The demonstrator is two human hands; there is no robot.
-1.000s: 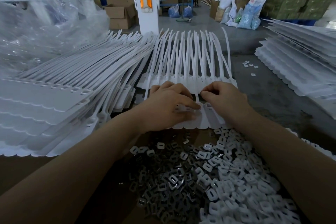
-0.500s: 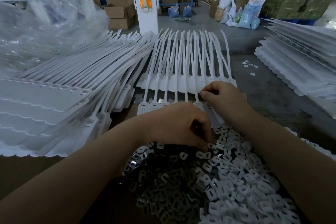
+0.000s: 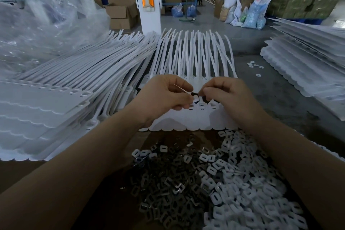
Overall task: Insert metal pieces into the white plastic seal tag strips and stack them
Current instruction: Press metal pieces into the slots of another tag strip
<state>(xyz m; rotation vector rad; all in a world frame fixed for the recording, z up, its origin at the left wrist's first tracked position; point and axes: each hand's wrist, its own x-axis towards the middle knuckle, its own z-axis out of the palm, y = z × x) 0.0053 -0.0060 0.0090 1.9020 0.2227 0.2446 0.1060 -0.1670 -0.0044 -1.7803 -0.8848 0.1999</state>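
Clearly midway: the left hand (image 3: 166, 97) and right hand (image 3: 226, 95) both pinch one metal piece (image 3: 196, 97) above the strip sheet (image 3: 186, 125) at twelve o'clock. A finished stack (image 3: 46, 102) lies at nine o'clock; loose pieces (image 3: 177, 183) at six o'clock remain.

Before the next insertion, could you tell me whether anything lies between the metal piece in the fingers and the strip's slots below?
Nothing visible does. Both hands, left and right, pinch the metal piece just above the strip's slots, with only open air between.
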